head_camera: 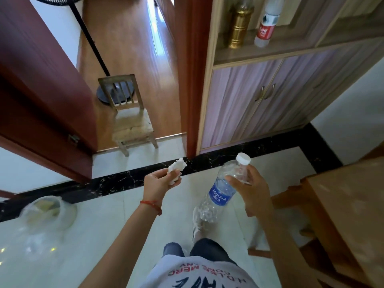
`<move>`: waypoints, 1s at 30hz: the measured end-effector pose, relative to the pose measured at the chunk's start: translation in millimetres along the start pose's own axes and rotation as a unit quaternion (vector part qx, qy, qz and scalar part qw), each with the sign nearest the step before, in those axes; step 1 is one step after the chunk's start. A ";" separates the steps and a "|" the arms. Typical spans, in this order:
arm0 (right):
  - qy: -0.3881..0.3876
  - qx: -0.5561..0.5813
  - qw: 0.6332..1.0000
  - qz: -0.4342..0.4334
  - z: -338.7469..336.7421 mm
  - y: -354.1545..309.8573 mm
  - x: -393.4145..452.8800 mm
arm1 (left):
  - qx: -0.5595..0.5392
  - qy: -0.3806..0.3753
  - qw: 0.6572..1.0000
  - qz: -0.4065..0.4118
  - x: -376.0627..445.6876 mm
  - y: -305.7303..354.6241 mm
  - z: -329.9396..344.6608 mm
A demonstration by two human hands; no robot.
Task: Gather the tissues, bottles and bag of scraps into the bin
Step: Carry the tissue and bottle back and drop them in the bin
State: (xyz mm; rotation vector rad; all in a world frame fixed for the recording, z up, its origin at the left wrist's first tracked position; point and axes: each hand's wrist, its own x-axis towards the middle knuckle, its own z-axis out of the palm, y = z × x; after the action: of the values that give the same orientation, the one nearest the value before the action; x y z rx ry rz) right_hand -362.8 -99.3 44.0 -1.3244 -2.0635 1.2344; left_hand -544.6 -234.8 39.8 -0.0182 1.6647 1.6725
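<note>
My left hand (160,180) pinches a crumpled white tissue (176,168); my right hand (252,190) grips an empty clear plastic bottle with a blue label (221,191) near its white cap. A clear plastic bag of scraps (46,213) lies on the pale tiled floor (116,217), well left.

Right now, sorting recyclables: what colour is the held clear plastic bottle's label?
Blue with white lettering, seen in the head view.

Above the pale tiled floor (116,221), the left hand (160,183) pinches a crumpled white tissue (176,169) while the right hand (252,190) grips a clear blue-labelled bottle (220,190) near its white cap, and a clear bag of scraps (44,215) lies on the floor left of the left hand.
</note>
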 end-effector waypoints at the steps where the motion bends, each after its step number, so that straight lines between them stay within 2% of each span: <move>1: 0.004 0.006 1.000 0.009 0.7 -1.0 14.1 | 0.000 0.000 1.000 -0.004 11.7 4.7 7.5; 8: 0.018 0.022 0.999 0.027 -7.9 -7.6 113.7 | 0.027 -0.010 0.999 -0.026 86.4 42.3 66.3; 15: 0.017 0.062 0.997 0.047 -26.5 -11.6 181.8 | 0.051 -0.049 0.997 -0.013 139.0 74.9 122.4; 22: 0.087 0.100 0.987 0.092 -37.3 -9.4 218.7 | 0.142 -0.106 0.984 -0.027 202.0 86.5 178.4; 30: 0.221 0.140 0.956 0.133 -66.4 0.2 233.9 | 0.231 -0.249 0.940 -0.035 241.9 107.1 272.8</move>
State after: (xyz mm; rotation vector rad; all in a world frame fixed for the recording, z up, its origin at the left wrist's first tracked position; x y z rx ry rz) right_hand -426.8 135.2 49.6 -1.5985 -1.3843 1.1507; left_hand -637.7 133.5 48.9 0.5250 1.5869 1.0755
